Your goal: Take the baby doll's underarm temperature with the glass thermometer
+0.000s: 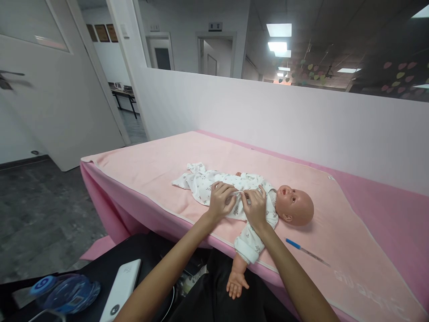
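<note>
My left hand (221,200) and right hand (255,205) are pinching a white tie (237,192) over the patterned outfit (229,178) of the baby doll (297,207).

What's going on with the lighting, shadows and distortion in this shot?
Head view: ceiling lights glare white at upper right; head view: the doll casts a soft shadow beside its head on the pink cloth; head view: the door leans, probably wide-angle distortion; head view: left hand and right hand show no obvious blur.
</note>
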`<state>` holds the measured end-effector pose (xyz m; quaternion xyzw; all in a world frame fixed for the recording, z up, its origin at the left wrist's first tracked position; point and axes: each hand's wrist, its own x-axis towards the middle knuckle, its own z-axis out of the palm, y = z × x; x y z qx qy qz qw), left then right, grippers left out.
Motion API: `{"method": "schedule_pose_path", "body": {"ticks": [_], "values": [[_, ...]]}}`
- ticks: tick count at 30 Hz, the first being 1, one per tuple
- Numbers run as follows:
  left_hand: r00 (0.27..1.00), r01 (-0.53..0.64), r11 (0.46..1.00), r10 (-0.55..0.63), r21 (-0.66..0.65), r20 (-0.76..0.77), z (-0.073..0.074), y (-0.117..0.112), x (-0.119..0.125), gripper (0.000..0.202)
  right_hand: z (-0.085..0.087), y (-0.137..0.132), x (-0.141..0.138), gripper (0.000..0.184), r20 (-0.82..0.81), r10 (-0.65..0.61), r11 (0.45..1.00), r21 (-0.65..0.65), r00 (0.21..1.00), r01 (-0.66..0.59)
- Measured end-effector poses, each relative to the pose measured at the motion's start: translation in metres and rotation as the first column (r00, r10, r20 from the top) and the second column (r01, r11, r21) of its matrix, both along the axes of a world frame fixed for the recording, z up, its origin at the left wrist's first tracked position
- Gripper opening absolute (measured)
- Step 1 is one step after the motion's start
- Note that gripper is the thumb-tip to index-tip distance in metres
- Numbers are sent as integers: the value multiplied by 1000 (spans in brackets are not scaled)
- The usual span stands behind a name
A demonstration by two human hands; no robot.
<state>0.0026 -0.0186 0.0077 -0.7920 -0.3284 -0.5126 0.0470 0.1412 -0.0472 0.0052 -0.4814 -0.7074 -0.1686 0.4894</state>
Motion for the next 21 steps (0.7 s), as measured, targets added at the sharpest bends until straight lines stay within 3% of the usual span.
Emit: {"method": "schedule_pose_path", "body": {"ticks": [14, 21], "values": [[997, -79, 996, 79, 28, 2, -5, 2, 1, 18, -1, 0, 0, 18, 29, -11, 1000, -16, 1000, 11], [998, -49, 997, 47, 64, 32, -7, -1, 3, 26, -2, 2, 1, 19, 30, -17, 999, -37, 999, 19]]}}
